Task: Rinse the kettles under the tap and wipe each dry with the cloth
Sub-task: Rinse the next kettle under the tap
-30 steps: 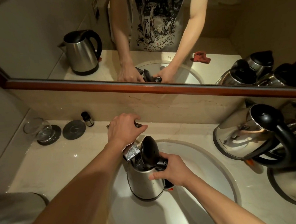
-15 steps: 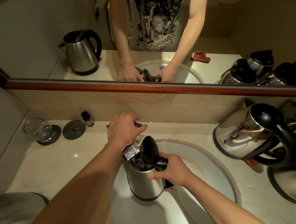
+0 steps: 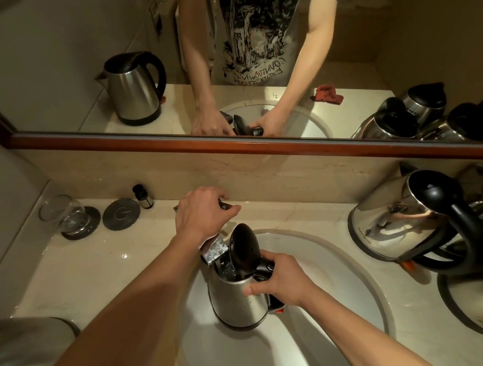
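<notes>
Small steel kettle w/ open black lid (image 3: 239, 295) upright under spout; right hand (image 3: 279, 279) fingers curled on handle, left hand (image 3: 205, 213) fingers curled round tap lever behind it

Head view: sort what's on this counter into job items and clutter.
For the job: kettle in the sink, held by the right hand; tap, with the left hand on its lever; waiting kettles; red cloth, seen in the mirror.

Lying about: glass, coasters, small bottle.

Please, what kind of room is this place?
Probably a hotel bathroom: a round washbasin set in a marble counter, a wide wall mirror above it, and a drinking glass on a coaster.
</notes>
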The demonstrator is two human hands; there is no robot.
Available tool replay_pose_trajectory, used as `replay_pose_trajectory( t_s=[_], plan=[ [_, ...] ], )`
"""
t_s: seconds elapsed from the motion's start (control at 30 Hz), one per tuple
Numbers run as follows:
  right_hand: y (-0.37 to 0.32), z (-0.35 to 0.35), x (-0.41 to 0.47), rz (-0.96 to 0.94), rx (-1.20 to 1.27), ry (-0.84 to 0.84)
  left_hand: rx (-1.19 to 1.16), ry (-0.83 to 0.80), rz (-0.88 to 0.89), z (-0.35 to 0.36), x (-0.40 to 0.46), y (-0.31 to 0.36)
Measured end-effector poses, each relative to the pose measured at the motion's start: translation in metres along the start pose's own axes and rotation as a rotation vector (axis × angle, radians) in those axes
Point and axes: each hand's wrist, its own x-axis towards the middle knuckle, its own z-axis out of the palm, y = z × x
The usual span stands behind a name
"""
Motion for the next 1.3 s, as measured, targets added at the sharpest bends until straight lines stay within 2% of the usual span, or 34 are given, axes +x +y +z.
replay_pose_trajectory(
  t_s=[1.3],
  plan=[
    [0.0008,0.0013,-0.0012,0.003,-0.003,0.007,0.005,0.032,0.023,-0.0033,-0.0027,0.0024]
  ],
)
